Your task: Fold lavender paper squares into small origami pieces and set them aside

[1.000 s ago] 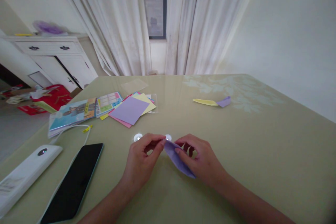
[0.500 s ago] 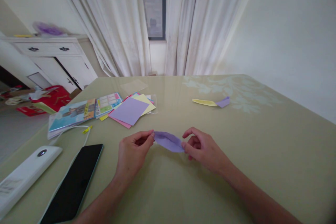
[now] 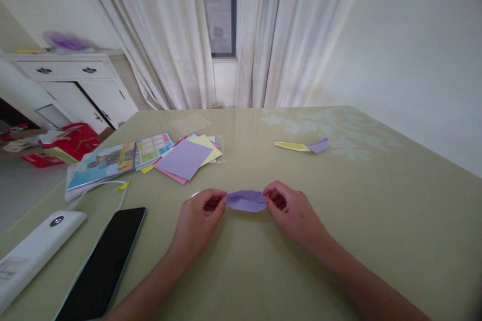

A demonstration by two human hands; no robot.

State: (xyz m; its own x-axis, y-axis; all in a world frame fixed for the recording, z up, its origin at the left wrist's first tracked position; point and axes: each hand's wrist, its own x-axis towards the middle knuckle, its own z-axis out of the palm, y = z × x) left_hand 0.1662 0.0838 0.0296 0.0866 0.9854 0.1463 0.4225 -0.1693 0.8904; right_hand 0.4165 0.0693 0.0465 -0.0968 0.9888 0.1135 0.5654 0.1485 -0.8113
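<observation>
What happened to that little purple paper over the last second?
The purple paper swung up from a slant under the right hand to lie level, pinched at its ends by the left hand and the right. Both hands kept hold. The phone and paper stack stayed put.

Left hand (image 3: 198, 218), lower centre of frame: thumb and forefinger pinched together, other fingers curled. Right hand (image 3: 297, 213), just right of centre: same pinch, fingertips facing the left hand. Both forearms enter from the bottom edge, converging.
</observation>
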